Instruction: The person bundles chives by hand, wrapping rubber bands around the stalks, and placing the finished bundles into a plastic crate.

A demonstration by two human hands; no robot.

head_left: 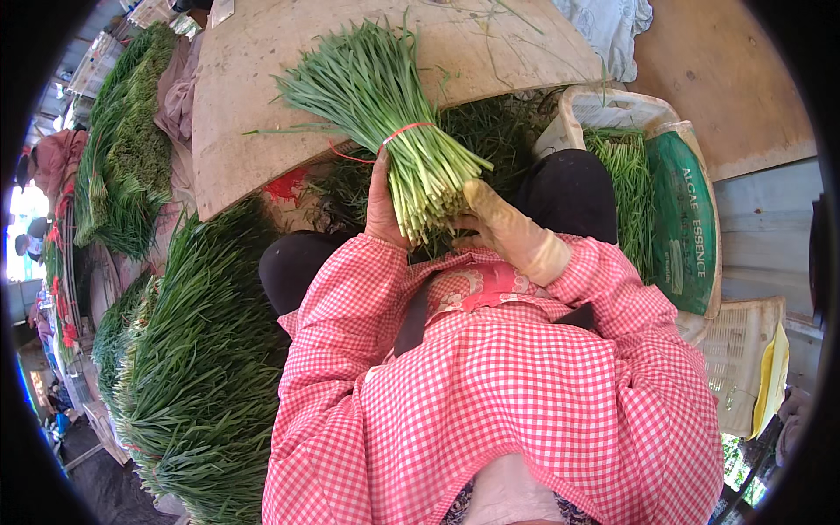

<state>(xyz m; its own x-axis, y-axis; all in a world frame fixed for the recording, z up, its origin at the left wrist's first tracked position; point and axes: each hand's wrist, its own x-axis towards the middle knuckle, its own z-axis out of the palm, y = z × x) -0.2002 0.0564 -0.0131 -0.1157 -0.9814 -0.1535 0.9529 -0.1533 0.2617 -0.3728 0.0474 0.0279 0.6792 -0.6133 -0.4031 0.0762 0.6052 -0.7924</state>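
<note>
A thick bunch of garlic chives [372, 83] lies tilted over the near edge of the wooden board, its green leaves pointing away and its pale cut stems [429, 188] toward me. A red tie [409, 130] goes round it, one loose end sticking out to the left. My bare left hand [382, 203] grips the bunch from its left side, below the tie; its fingers are partly hidden behind the stems. On the right, my right hand [507, 229] in a yellowish glove is closed against the stem ends, some of its fingers underneath.
The wooden board [254, 105] carries scattered leaf bits. Large heaps of chives [201, 367] stand at my left, with more [131, 149] beyond. At right, a pale plastic crate [573, 118] holds chives and a green sack [682, 227]; another crate [731, 354] sits nearer. Loose leaves lie between my knees.
</note>
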